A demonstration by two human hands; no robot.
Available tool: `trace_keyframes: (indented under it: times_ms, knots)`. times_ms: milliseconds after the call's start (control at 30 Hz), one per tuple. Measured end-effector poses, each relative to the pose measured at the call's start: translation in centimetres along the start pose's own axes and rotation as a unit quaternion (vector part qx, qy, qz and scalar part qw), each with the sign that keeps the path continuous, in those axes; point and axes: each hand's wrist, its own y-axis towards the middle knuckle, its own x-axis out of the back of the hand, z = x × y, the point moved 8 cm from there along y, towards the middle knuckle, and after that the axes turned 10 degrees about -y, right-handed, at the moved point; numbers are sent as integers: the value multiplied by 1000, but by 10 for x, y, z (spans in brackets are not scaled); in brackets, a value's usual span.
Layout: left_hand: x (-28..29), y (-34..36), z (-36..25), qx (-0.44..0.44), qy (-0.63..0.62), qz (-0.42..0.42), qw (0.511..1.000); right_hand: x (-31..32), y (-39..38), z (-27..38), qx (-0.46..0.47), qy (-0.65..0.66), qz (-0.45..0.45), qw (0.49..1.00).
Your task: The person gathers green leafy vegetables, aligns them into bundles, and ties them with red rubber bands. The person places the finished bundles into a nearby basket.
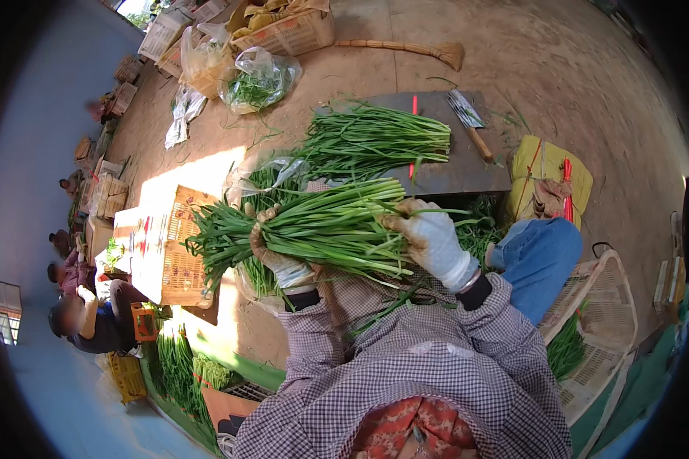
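A loose bunch of long green garlic chives [329,222] lies across in front of me, leafy tips to the left, pale ends to the right. My left hand [272,249], in a soiled white glove, is wrapped round its leafy part. My right hand [432,237], gloved too, is closed at the pale ends, pinching a chive stalk that sticks out to the right. Just beyond, a second pile of chives [379,138] rests on a dark low board [467,177], over a red strip [415,105]. A cleaver [467,115] with a wooden handle lies to its right.
A yellow bundle [528,172] bearing red strips [567,191] sits right of the board. Crates stand at left [187,249] and right [612,306]. Behind are a plastic bag of greens [260,80] and a straw broom [444,53]. Another person [92,317] sits far left.
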Motion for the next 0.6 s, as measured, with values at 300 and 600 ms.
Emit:
trace_keyframes:
  times_ms: [300, 600]
  knots:
    - [-2, -6, -2, -54, -35, -58, 996, -22, -55, -66, -127, -116, 104, 980]
    - [21, -2, -4, -47, -16, -50, 998, -19, -79, -67, -171, 75, 108, 976]
